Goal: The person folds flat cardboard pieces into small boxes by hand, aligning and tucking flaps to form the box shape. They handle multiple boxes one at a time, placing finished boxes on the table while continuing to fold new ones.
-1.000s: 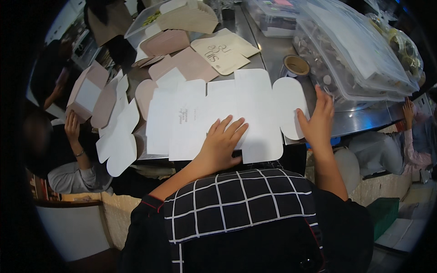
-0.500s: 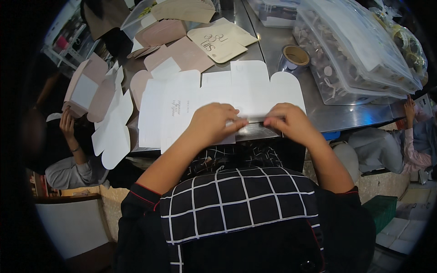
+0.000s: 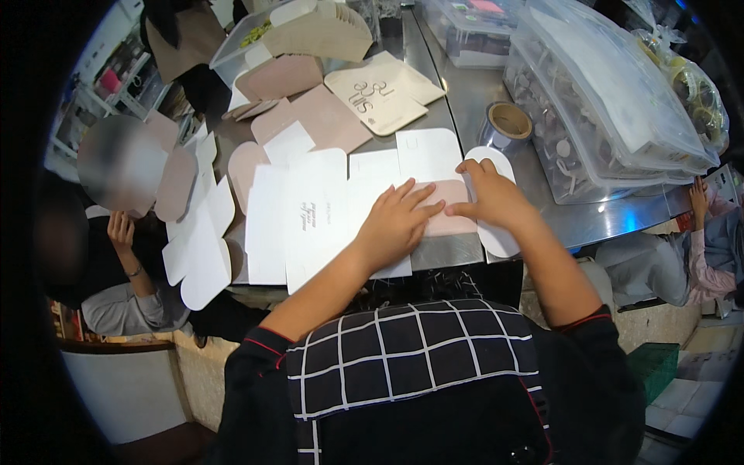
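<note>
- The blank [image 3: 376, 170] was found on the near edge of the steel table [image 3: 453, 254], white side mostly up, its long axis lying left to right.
- Toward its right end, a pink flap [image 3: 452, 224] was seen turned over the white, pink face up; its longer side also ran left to right.
- The left hand [image 3: 394, 225] was laid palm down, fingers fanned wide, over the flap's left end; nothing was seen gripped.
- The right hand [image 3: 497, 198] was held wide, thumb well apart from the fingers, across the flap's right end; no grip was noted.
- The governing relation was recorded thus: the flap was set between both hands, right of the left and left of the right, touched by each. Neither could be called nearer.
- A round flap [image 3: 498, 239] was partly covered by the right hand, at the right end.
- The tape roll [image 3: 508, 124] was placed beyond the right hand, the bin [image 3: 577, 167] farther right.
</note>
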Demonstrator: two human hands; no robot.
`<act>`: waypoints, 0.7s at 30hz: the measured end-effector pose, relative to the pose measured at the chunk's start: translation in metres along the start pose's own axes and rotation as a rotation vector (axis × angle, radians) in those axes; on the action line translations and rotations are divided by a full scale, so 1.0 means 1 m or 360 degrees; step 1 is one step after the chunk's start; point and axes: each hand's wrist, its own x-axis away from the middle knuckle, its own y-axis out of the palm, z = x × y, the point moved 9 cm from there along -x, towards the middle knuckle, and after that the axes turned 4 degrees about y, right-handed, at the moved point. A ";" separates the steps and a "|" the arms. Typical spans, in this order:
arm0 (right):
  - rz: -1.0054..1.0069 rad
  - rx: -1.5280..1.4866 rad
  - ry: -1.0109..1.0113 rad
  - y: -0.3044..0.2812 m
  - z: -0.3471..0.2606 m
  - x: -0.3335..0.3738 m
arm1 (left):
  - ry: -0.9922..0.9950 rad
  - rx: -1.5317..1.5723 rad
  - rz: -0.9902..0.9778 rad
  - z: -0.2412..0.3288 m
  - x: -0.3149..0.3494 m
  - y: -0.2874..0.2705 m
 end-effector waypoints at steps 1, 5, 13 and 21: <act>-0.0200 -0.0110 0.0016 0.002 0.010 -0.016 | -0.0017 0.0020 0.0009 0.001 0.002 0.001; -0.0192 -0.0306 -0.0190 -0.008 0.013 -0.083 | 0.0067 0.0055 0.0112 0.006 0.006 -0.004; -0.0115 -0.0006 0.0021 0.015 -0.011 -0.146 | 0.0091 0.0027 0.0143 0.013 0.012 -0.002; -0.0144 0.0208 0.0033 0.005 -0.011 -0.142 | 0.0130 0.0029 0.0146 0.014 0.017 -0.002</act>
